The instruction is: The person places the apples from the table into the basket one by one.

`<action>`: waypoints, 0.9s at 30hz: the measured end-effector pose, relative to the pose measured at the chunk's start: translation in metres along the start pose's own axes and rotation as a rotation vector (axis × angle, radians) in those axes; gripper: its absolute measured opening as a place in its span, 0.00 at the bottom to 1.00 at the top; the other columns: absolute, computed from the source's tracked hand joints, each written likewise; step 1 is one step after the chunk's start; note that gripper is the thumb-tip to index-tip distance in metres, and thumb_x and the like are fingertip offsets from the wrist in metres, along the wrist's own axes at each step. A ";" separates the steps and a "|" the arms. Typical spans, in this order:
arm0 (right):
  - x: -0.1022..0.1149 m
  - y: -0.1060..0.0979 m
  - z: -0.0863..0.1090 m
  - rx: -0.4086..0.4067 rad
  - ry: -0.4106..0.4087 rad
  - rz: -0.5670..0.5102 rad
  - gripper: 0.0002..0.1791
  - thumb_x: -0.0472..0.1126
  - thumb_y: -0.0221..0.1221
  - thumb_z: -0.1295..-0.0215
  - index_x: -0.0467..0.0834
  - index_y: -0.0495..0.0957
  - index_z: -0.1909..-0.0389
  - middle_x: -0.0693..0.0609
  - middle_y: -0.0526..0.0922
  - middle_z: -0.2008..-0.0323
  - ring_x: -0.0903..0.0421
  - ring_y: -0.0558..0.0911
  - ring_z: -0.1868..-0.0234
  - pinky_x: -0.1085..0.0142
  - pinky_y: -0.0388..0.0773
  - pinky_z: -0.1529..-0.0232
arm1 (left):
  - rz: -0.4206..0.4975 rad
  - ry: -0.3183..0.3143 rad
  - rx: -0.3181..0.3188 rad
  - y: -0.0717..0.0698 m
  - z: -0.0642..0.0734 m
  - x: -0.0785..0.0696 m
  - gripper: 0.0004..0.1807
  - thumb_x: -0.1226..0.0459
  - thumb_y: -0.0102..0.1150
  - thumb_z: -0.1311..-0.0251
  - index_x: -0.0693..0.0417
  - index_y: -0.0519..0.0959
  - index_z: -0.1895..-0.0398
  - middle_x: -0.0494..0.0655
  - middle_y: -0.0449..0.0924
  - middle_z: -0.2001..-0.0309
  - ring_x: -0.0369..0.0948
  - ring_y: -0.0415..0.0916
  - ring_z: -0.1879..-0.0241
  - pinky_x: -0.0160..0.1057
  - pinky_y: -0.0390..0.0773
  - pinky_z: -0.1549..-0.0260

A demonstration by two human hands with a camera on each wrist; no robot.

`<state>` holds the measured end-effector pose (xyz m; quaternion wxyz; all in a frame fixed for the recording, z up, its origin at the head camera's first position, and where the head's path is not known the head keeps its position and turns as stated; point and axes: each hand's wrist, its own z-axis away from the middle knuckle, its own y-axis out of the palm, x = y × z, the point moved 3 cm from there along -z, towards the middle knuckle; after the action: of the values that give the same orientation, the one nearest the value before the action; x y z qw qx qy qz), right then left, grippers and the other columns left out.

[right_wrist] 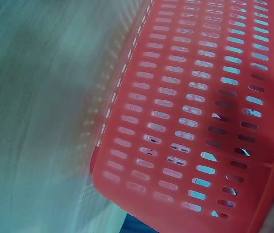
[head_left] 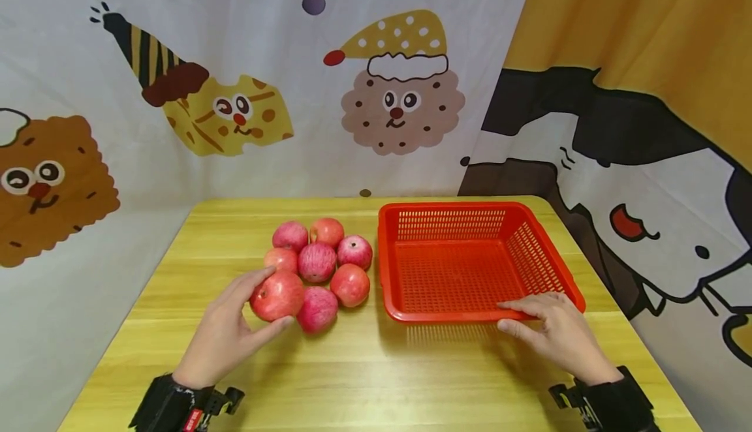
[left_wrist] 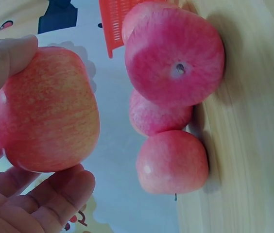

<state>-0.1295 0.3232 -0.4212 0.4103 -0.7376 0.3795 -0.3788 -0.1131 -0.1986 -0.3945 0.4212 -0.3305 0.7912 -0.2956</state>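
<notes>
My left hand (head_left: 220, 340) holds a red apple (head_left: 277, 296) between thumb and fingers, at the near left side of a group of apples. In the left wrist view this yellow-streaked apple (left_wrist: 49, 109) is up off the table, with other apples (left_wrist: 173, 162) standing beyond it. My right hand (head_left: 555, 332) grips the near rim of a red plastic basket (head_left: 437, 318) close to its right corner, fingers over the edge and thumb outside. The slotted basket wall (right_wrist: 176, 121) fills much of the right wrist view, and no apples show inside the basket.
Several more apples lie clustered left of the basket, among them a striped apple (head_left: 317, 262) and one at the front (head_left: 318, 310). All stand on a yellow wood-grain table (head_left: 376, 380). A cartoon-printed curtain (head_left: 247, 1) hangs behind the table's far edge.
</notes>
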 end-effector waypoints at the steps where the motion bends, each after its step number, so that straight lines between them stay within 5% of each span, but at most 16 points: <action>1: 0.000 0.000 0.000 0.001 0.002 -0.001 0.19 0.53 0.80 0.47 0.54 0.93 0.54 0.54 0.94 0.58 0.46 0.88 0.53 0.55 0.69 0.50 | 0.003 -0.001 0.002 0.000 -0.001 -0.001 0.48 0.57 0.87 0.52 0.55 0.74 0.26 0.58 0.81 0.34 0.55 0.84 0.40 0.59 0.89 0.49; 14: -0.008 -0.016 0.005 -0.002 0.043 -0.057 0.22 0.50 0.82 0.49 0.48 0.92 0.53 0.50 0.94 0.56 0.41 0.86 0.52 0.49 0.69 0.46 | 0.021 -0.004 0.011 0.000 -0.005 -0.009 0.48 0.56 0.86 0.50 0.50 0.73 0.24 0.58 0.79 0.31 0.56 0.82 0.37 0.59 0.89 0.48; 27: -0.020 -0.008 0.013 -0.089 -0.047 -0.052 0.20 0.41 0.82 0.52 0.52 0.93 0.54 0.56 0.94 0.61 0.52 0.86 0.59 0.61 0.67 0.45 | 0.042 0.038 -0.022 0.001 -0.008 -0.018 0.49 0.59 0.88 0.54 0.50 0.73 0.25 0.56 0.80 0.32 0.53 0.83 0.38 0.56 0.89 0.48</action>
<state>-0.1251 0.3477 -0.4239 0.3758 -0.7734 0.3672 -0.3546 -0.1121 -0.1825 -0.3830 0.4086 -0.3128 0.8091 -0.2840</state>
